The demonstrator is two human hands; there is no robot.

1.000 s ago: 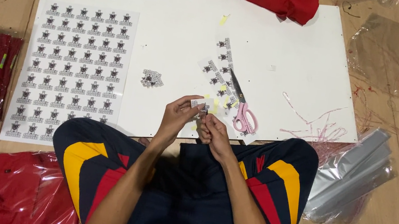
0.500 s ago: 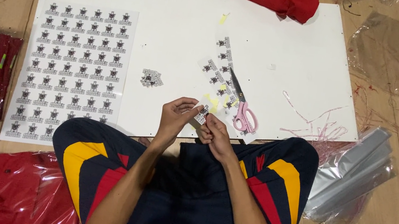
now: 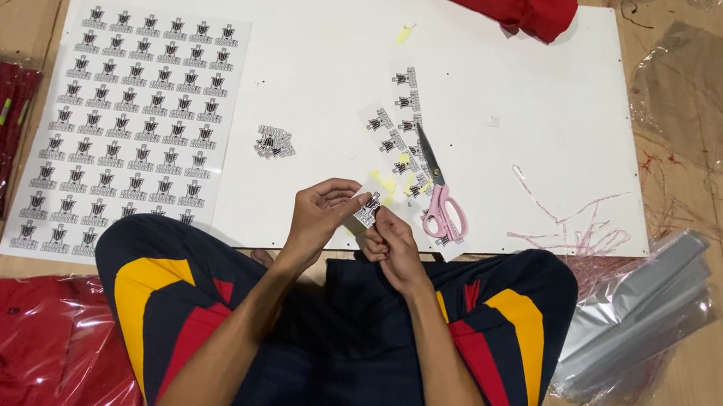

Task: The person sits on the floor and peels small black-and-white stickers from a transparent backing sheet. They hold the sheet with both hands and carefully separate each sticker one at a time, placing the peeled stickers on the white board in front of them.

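Both hands are pinching one small printed sticker between them, just above the lap.

The left hand and right hand are gripping the sticker from either side, fingertips closing on its edges. Just beyond the fingers, pink scissors are lying on a partly cut strip; farther left a small pile of cut pieces is sitting, and past it a full sheet is lying uncut on the white board. So little looks done and most remains. Whether backing is peeling off is too small to tell.

Small sticker between both hands
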